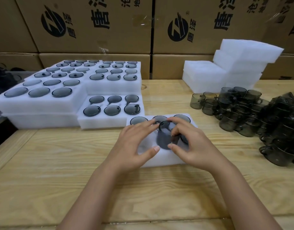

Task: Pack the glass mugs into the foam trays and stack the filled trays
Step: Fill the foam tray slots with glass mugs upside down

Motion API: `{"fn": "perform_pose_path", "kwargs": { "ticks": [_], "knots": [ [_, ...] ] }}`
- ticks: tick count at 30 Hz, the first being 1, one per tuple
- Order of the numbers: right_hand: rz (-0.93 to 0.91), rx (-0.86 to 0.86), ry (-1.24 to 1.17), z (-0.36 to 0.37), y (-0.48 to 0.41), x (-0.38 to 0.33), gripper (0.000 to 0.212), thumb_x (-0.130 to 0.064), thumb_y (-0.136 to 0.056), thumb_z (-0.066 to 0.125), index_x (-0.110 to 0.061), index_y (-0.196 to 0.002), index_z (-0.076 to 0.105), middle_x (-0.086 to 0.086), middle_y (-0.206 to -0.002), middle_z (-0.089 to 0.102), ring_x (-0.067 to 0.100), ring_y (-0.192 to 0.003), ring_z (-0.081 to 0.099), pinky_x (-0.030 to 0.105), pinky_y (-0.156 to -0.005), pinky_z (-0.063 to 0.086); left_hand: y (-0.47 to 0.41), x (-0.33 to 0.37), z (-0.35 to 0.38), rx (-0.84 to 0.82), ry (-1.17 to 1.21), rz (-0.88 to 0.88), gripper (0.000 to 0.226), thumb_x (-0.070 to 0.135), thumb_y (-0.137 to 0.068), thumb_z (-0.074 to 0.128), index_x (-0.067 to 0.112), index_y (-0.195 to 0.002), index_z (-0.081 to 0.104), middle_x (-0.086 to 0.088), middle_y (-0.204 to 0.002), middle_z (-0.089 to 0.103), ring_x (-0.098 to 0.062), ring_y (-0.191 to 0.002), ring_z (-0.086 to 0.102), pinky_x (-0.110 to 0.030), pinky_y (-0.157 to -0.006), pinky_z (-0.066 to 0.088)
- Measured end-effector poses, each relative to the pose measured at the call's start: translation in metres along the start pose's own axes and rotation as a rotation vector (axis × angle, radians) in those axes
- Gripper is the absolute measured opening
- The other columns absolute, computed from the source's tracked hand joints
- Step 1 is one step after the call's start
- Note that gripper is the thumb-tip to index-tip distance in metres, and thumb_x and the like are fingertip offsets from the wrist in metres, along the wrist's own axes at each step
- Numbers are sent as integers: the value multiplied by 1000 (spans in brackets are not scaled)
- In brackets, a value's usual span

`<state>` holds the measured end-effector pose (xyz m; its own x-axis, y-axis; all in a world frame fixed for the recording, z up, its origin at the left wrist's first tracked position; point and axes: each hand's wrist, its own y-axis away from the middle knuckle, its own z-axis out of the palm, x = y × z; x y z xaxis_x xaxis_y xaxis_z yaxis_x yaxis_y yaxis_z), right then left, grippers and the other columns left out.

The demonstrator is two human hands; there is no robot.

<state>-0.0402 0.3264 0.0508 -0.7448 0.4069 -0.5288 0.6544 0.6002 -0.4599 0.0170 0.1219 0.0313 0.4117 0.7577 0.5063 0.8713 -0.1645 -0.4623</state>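
Observation:
A white foam tray [166, 161] lies on the wooden table right in front of me. Three smoky glass mugs sit in its far row. Both hands hold one grey glass mug [167, 136] tilted over the tray's near row: my right hand [191, 146] grips its rim and handle, while my left hand [134, 146] steadies its left side with thumb and fingertips. The near-row pockets are mostly hidden under my hands. Loose smoky mugs [252, 117] lie heaped at the right.
Filled foam trays [43, 105] are stacked at the left, with another filled tray [103, 121] beside them. Empty foam trays [229, 68] are piled at the back right. Cardboard boxes [96, 24] form a wall behind the table.

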Motion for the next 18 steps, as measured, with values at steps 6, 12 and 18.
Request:
{"fn": "perform_pose_path", "kwargs": {
  "ticks": [6, 12, 18],
  "knots": [
    [46, -61, 81, 5, 1, 1, 20, -16, -80, 69, -20, -83, 49, -12, -139, 44, 4, -111, 50, 14, -82, 32, 0, 1, 2, 29, -16, -16, 65, 59, -79, 44, 24, -133, 52, 20, -141, 38, 4, -131, 34, -27, -112, 20],
    [236, 83, -238, 5, -7, -9, 26, -42, -89, 50, -25, -105, 60, -17, -116, 60, 2, -109, 53, 21, -87, 40, -3, 9, -5, -18, -64, -47, 84, 70, -74, 39, 28, -146, 31, 25, -136, 35, 13, -121, 27, -25, -114, 11],
    [435, 61, 187, 5, -53, 3, 52, -45, -99, 22, -16, -138, 40, 2, -144, 43, 28, -141, 19, 44, -113, 17, -24, 26, 12, -198, -511, -132, 124, 92, -60, 19, 12, -152, -5, -1, -161, -6, -7, -146, -7, -44, -118, -11]
  ]
}}
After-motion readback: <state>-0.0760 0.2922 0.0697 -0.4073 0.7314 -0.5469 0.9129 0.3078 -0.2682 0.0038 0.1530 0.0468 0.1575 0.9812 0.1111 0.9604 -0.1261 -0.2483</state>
